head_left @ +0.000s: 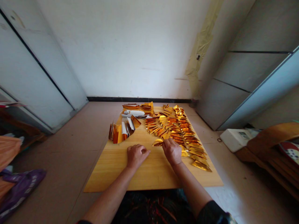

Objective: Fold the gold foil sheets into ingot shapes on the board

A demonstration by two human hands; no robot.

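My right hand (172,151) pinches one end of a folded gold foil paper piece (157,142), just above the wooden table (112,174). To its left, my left hand (137,156) hovers over the board with fingers curled in and thumb pointing right; nothing shows in it. Rows of finished-looking folded gold pieces (176,134) overlap along the right side of the table, some beside and behind my right hand. At the left stands a loose stack of gold and white paper sheets (122,130), fanned and partly curled.
At the back of the table lie more gold sheets (147,107) and a white roll-like bundle (133,113). A grey cabinet (233,77) stands at right, near a white box (235,139) and wooden furniture (273,137). A purple bag (25,191) sits on the left.
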